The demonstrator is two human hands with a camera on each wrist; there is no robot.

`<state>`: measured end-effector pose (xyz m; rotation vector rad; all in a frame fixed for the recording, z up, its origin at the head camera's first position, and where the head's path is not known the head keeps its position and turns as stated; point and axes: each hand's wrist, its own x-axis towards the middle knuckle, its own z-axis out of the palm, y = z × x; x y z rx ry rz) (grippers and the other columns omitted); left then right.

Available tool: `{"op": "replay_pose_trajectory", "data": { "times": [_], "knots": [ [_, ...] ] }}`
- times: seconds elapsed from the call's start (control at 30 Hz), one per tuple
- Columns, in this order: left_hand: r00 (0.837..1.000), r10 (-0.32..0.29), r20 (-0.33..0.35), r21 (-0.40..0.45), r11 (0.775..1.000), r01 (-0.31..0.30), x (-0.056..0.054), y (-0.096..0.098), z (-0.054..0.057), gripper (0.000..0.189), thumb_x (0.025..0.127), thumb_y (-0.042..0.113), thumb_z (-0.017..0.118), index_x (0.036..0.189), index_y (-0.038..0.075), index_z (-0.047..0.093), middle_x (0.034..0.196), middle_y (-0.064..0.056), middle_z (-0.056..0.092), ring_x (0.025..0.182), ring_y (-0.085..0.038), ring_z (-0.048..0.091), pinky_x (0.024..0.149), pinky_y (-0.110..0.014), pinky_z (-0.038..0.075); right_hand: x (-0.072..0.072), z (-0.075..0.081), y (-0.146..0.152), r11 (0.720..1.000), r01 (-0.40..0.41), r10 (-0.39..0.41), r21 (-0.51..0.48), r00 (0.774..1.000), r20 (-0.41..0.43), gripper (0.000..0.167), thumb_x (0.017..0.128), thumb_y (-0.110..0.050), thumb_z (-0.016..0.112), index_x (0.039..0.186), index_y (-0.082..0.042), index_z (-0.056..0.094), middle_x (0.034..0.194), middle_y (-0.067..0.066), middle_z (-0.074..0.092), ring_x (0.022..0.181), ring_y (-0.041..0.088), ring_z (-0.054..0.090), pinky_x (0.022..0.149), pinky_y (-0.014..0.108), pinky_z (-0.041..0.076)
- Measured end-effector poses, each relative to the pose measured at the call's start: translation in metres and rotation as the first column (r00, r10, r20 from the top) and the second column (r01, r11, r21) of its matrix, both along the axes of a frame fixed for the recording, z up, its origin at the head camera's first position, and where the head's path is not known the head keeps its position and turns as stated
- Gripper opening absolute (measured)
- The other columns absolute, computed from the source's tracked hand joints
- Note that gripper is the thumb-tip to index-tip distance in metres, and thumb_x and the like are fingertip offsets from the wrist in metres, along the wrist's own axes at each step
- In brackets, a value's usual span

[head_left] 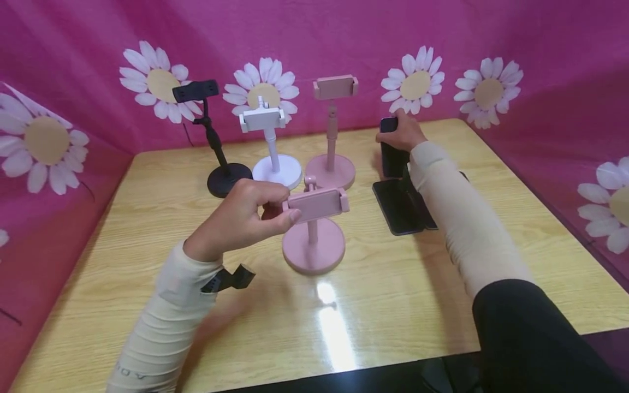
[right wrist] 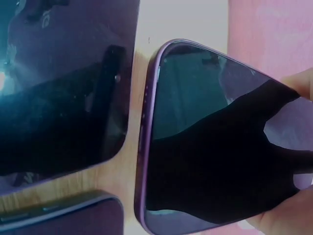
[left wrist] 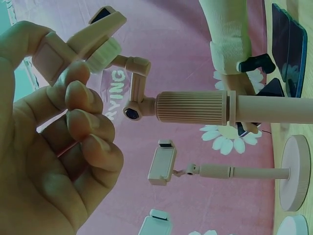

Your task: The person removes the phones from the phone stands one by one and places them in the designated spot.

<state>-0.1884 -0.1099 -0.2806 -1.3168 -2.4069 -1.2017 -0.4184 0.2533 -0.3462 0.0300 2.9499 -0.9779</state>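
Observation:
My left hand (head_left: 241, 218) pinches the left end of the clamp on the front pink phone stand (head_left: 313, 248), thumb in front and curled fingers behind. The stand's round base rests on the table. At the back right, my right hand (head_left: 405, 134) grips a dark smartphone (head_left: 393, 161) by its far end. In the right wrist view this phone has a purple edge (right wrist: 145, 132) and tilts up, its screen showing dark reflections. Just nearer, another dark smartphone (head_left: 398, 204) lies flat, with one more beside it, partly hidden by the right forearm.
Behind the front stand are a black phone stand (head_left: 227, 177), a white phone stand (head_left: 277, 170) and a second pink phone stand (head_left: 331, 169). A magenta cloth (head_left: 339, 33) with daisies surrounds the wooden table (head_left: 255, 333) at the back and sides.

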Motion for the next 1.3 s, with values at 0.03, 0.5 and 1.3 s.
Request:
{"op": "replay_pose_trajectory", "data": {
  "times": [0.03,0.5,1.3],
  "knots": [
    [1.000,-0.003,0.007,0.002,1.000,0.003,0.001,0.000,0.000,0.023,0.086,0.018,0.064,0.066,0.016,0.052,0.058,0.008,0.044,0.056,-0.011,0.045,0.050,-0.029,0.034,-0.001,-0.002,0.002,1.000,0.006,-0.006,0.000,1.000,0.003,0.077,0.084,-0.038,0.066,0.141,-0.005,0.027,0.124,0.023,0.046,0.107,0.037,0.047,0.090,0.049,0.048],
    [1.000,-0.006,0.021,-0.003,1.000,0.006,0.003,0.000,-0.001,0.017,0.085,0.018,0.064,0.070,0.015,0.057,0.060,0.008,0.047,0.058,-0.010,0.047,0.051,-0.027,0.037,-0.018,-0.013,0.010,1.000,-0.008,0.010,-0.019,0.998,0.066,0.069,0.083,-0.032,0.069,0.137,-0.006,0.035,0.127,0.023,0.047,0.111,0.038,0.046,0.094,0.051,0.045],
    [0.999,0.017,0.034,-0.028,0.999,-0.016,0.004,0.001,0.006,0.008,0.086,0.017,0.065,0.079,0.013,0.062,0.065,0.007,0.053,0.062,-0.010,0.050,0.054,-0.028,0.041,-0.003,-0.020,0.019,0.983,-0.129,0.085,0.128,0.950,0.301,0.079,0.087,-0.035,0.069,0.145,0.004,0.031,0.137,0.028,0.041,0.115,0.040,0.042,0.102,0.052,0.039]
  ]
}}
